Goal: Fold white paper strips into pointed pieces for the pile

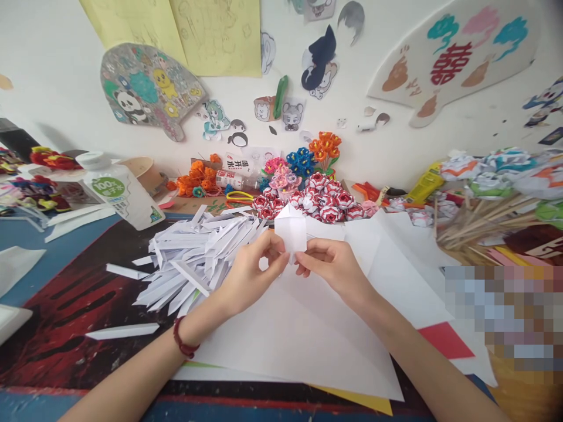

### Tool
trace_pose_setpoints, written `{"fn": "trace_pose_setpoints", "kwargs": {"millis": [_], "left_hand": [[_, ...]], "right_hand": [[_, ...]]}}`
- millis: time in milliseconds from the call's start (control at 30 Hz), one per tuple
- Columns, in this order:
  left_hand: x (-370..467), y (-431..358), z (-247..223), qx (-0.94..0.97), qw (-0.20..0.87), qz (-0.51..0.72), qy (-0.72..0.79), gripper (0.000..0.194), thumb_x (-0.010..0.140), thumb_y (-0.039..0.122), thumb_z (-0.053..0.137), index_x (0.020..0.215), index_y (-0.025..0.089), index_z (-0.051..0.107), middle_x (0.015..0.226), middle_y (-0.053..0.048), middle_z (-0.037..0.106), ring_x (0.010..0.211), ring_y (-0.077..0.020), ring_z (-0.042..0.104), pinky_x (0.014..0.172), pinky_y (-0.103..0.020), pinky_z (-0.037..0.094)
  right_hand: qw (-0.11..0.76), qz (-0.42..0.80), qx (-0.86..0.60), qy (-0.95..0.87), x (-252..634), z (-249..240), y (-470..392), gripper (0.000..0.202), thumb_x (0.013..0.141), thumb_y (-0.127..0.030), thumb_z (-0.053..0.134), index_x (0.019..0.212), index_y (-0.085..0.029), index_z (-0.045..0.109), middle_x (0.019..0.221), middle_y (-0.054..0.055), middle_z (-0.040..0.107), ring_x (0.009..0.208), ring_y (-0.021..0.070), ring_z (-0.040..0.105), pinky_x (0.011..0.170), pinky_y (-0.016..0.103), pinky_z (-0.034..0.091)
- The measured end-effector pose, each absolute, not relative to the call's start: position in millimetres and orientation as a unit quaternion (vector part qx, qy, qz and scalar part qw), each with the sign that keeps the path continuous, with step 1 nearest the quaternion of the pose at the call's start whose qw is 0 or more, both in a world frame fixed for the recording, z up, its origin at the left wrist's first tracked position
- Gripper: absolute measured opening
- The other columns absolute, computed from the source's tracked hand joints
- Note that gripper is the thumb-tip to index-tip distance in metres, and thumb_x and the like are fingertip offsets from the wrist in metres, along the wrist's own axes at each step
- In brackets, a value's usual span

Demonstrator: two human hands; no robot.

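Note:
Between both hands a small folded piece of white paper (292,230) is held upright, its top edge coming to a point. My left hand (257,266) pinches its lower left side between thumb and fingers. On the lower right side, my right hand (332,266) pinches it the same way. Under the hands lie large white paper sheets (303,340). A heap of folded white paper strips (193,258) lies left of my left hand, and a single folded strip (123,332) rests apart from it, nearer to me.
Red-and-white paper flowers (323,199) stand behind the hands, with blue flowers (301,161) and orange flowers (325,149) beyond. A white bottle (121,190) is at the left. Wooden sticks (470,225) lie at the right, near a red paper piece (446,340). A wall closes the back.

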State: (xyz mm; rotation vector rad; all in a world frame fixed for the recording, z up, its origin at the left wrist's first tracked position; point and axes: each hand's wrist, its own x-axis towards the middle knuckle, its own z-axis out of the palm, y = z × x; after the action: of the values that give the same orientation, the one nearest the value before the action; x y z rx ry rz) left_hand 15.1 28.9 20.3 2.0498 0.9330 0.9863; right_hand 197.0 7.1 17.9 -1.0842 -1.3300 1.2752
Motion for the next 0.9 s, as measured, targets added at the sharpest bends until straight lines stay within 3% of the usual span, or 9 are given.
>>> {"fn": "trace_pose_setpoints", "kwargs": {"millis": [233, 600, 900], "left_hand": [[16.2, 26.7, 22.5, 0.806, 0.328, 0.346, 0.351, 0.006, 0.088, 0.021, 0.051, 0.083, 0.018, 0.050, 0.072, 0.003, 0.054, 0.064, -0.0081, 0.050, 0.058, -0.020, 0.037], [19.7, 23.1, 21.2, 0.796, 0.303, 0.348, 0.392, 0.003, 0.088, 0.018, 0.049, 0.085, 0.018, 0.050, 0.075, 0.002, 0.056, 0.068, -0.0097, 0.053, 0.062, -0.022, 0.040], [20.9, 21.7, 21.5, 0.793, 0.303, 0.359, 0.387, 0.005, 0.087, 0.015, 0.049, 0.083, 0.018, 0.051, 0.075, 0.002, 0.056, 0.069, -0.0100, 0.053, 0.063, -0.022, 0.040]], "right_hand": [[0.438, 0.549, -0.439, -0.561, 200.1, 18.7, 11.0, 0.020, 0.077, -0.032, 0.070, 0.075, -0.013, 0.067, 0.068, 0.004, 0.065, 0.060, 0.0143, 0.061, 0.057, 0.027, 0.048], [0.439, 0.596, -0.406, -0.536, 204.4, 12.6, 11.1, 0.018, 0.079, -0.031, 0.069, 0.078, -0.013, 0.072, 0.069, 0.004, 0.066, 0.065, 0.0120, 0.058, 0.064, 0.025, 0.046], [0.411, 0.551, -0.450, -0.569, 203.7, 21.6, 8.9, 0.024, 0.073, -0.036, 0.072, 0.082, -0.013, 0.073, 0.073, 0.005, 0.067, 0.067, 0.0162, 0.061, 0.065, 0.028, 0.048]]}}
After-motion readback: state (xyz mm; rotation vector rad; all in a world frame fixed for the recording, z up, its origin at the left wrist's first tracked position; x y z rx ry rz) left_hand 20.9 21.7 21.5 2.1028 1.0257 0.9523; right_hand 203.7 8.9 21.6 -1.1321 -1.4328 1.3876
